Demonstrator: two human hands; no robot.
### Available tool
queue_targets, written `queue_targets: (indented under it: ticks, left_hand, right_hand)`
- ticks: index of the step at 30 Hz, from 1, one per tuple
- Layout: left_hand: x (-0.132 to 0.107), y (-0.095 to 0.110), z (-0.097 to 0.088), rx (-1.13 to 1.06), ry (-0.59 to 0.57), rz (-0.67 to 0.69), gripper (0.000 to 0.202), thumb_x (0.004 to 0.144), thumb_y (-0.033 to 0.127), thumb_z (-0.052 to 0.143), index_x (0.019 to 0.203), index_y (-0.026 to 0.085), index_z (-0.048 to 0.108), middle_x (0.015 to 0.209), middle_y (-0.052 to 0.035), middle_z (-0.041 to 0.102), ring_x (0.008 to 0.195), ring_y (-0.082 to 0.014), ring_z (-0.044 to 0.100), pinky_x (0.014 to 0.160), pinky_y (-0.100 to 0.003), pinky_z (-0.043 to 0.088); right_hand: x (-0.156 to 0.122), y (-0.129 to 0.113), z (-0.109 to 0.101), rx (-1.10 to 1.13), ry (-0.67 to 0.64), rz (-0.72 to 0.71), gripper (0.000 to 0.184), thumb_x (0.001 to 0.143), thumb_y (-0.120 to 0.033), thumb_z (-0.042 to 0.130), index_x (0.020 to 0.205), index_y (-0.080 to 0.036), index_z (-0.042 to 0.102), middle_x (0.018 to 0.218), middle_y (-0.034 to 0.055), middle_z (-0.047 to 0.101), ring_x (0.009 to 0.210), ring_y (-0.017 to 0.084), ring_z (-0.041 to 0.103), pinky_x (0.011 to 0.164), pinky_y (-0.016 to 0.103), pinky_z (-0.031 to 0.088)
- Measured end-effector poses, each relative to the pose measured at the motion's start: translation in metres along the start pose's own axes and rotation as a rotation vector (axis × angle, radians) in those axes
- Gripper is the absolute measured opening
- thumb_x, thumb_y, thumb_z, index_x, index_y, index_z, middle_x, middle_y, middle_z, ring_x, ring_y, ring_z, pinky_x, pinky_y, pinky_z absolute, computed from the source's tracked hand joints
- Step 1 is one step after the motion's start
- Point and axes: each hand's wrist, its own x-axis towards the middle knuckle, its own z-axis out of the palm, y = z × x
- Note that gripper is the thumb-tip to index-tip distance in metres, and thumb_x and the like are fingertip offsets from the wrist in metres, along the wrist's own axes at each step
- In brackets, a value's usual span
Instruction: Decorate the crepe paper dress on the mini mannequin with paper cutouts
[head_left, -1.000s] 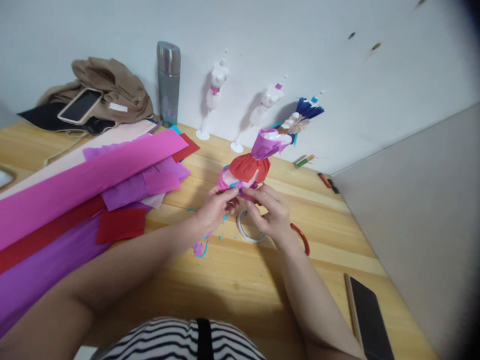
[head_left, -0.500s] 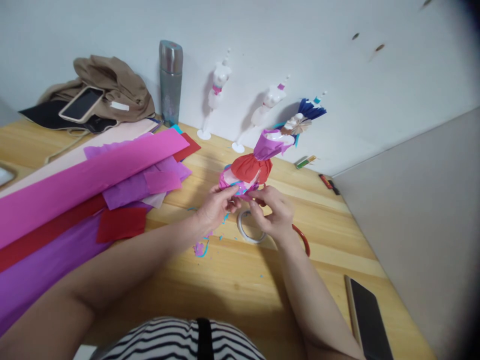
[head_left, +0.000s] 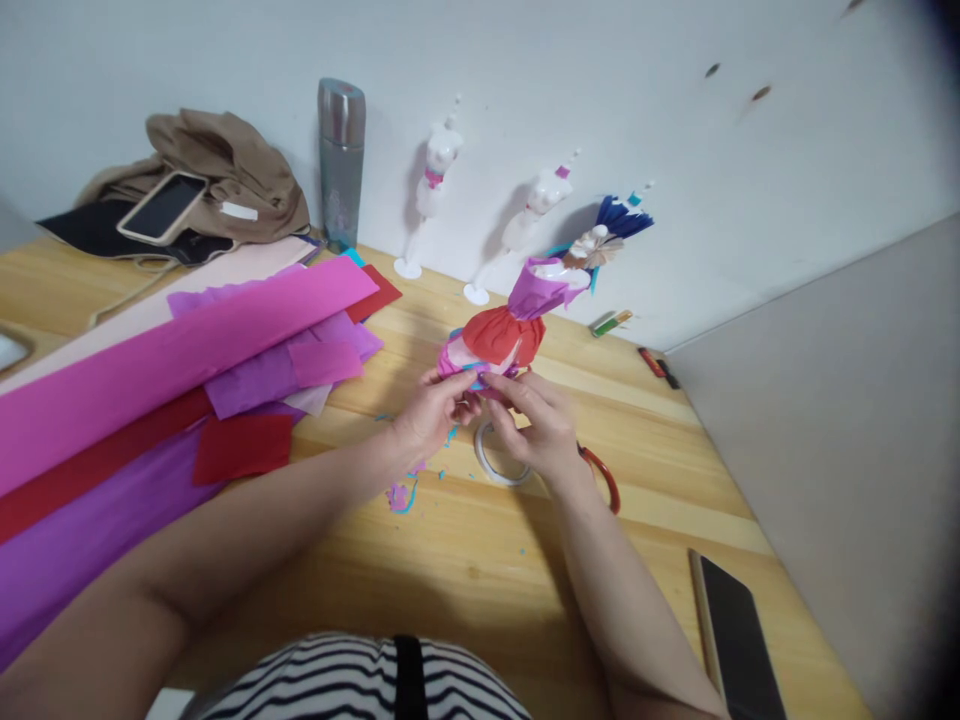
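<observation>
A small dress-form figure in a paper dress (head_left: 504,335) stands tilted before me, with a purple top, a red layer at the waist and a pink skirt with blue pieces below. My left hand (head_left: 435,415) pinches the skirt's lower edge from the left, thumb on top and fingers curled beneath. From the right, my right hand (head_left: 536,415) presses fingertips on the same edge, close to my left thumb. A roll of white tape (head_left: 499,465) lies under my right hand. Beside my right wrist shows an orange-red handle (head_left: 604,478), its rest hidden.
Crepe paper sheets (head_left: 180,350) pile up on the left. Behind stand a grey thermos (head_left: 342,165) and white mini dress forms (head_left: 433,190). Paper scraps (head_left: 403,497) lie in front; a dark phone-like slab (head_left: 739,635) lies at right. A cloth bag (head_left: 225,170) carries a phone (head_left: 162,208).
My right hand has shifted left along the skirt's edge, its fingertips now nearer my left thumb. My left hand and the figure have stayed nearly still.
</observation>
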Motion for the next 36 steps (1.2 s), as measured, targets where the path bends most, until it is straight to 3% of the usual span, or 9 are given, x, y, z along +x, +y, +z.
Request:
queue_targets:
  ticks: [7,10,14,19,25,29,36]
  left_hand:
    - [0.001,-0.002,0.0,0.001,-0.02,0.011,0.031,0.069,0.038,0.092,0.079,0.017,0.072,0.07,-0.0007,0.069,0.057,-0.0093,0.057,0.051,-0.023,0.034]
    - [0.001,-0.003,-0.001,0.011,-0.005,0.006,0.03,0.069,0.037,0.092,0.078,0.017,0.072,0.069,-0.0005,0.068,0.057,-0.0095,0.057,0.052,-0.023,0.034]
    - [0.0,-0.003,0.0,0.015,0.01,-0.009,0.028,0.07,0.035,0.092,0.081,0.017,0.074,0.07,-0.0006,0.069,0.058,-0.0095,0.058,0.053,-0.023,0.035]
    - [0.0,-0.002,0.0,0.018,0.022,-0.007,0.027,0.07,0.035,0.092,0.079,0.017,0.074,0.071,-0.0017,0.07,0.058,-0.0098,0.058,0.052,-0.024,0.035]
    - [0.0,-0.001,0.0,0.028,0.002,0.005,0.025,0.071,0.035,0.091,0.079,0.017,0.075,0.072,-0.0017,0.071,0.059,-0.0098,0.058,0.054,-0.024,0.037]
    - [-0.001,-0.002,0.0,0.014,0.021,-0.01,0.024,0.072,0.033,0.09,0.08,0.017,0.074,0.071,-0.0011,0.071,0.058,-0.0094,0.059,0.053,-0.024,0.037]
    - [-0.001,0.0,0.001,0.012,0.012,-0.006,0.023,0.071,0.033,0.09,0.079,0.017,0.074,0.069,-0.0013,0.07,0.057,-0.01,0.058,0.052,-0.024,0.036]
  right_hand:
    - [0.002,-0.013,0.004,0.005,0.112,0.325,0.005,0.093,-0.026,0.068,0.092,-0.023,0.072,0.065,-0.0019,0.063,0.053,0.014,0.054,0.053,0.03,0.046]
    - [0.005,-0.02,0.011,0.047,0.132,0.436,0.012,0.089,-0.031,0.07,0.082,-0.023,0.065,0.064,-0.0027,0.062,0.053,0.013,0.052,0.052,0.029,0.044]
    - [0.007,-0.025,0.014,0.087,0.167,0.554,0.009,0.088,-0.024,0.063,0.079,-0.023,0.063,0.061,-0.0038,0.061,0.05,0.013,0.051,0.051,0.027,0.042]
    - [0.009,-0.025,0.013,0.093,0.161,0.564,0.015,0.088,-0.032,0.069,0.078,-0.024,0.063,0.058,-0.0035,0.058,0.049,0.014,0.048,0.049,0.029,0.04]
    - [0.009,-0.023,0.011,0.071,0.179,0.627,0.019,0.092,-0.03,0.063,0.074,-0.024,0.061,0.057,-0.0032,0.057,0.047,0.014,0.046,0.048,0.03,0.037]
    - [0.008,-0.026,0.011,0.076,0.157,0.594,0.021,0.092,-0.034,0.067,0.074,-0.024,0.062,0.056,-0.0038,0.055,0.048,0.014,0.046,0.049,0.03,0.037]
    - [0.006,-0.023,0.013,0.032,0.164,0.58,0.017,0.092,-0.027,0.063,0.075,-0.025,0.061,0.058,-0.0032,0.055,0.048,0.015,0.046,0.049,0.031,0.039]
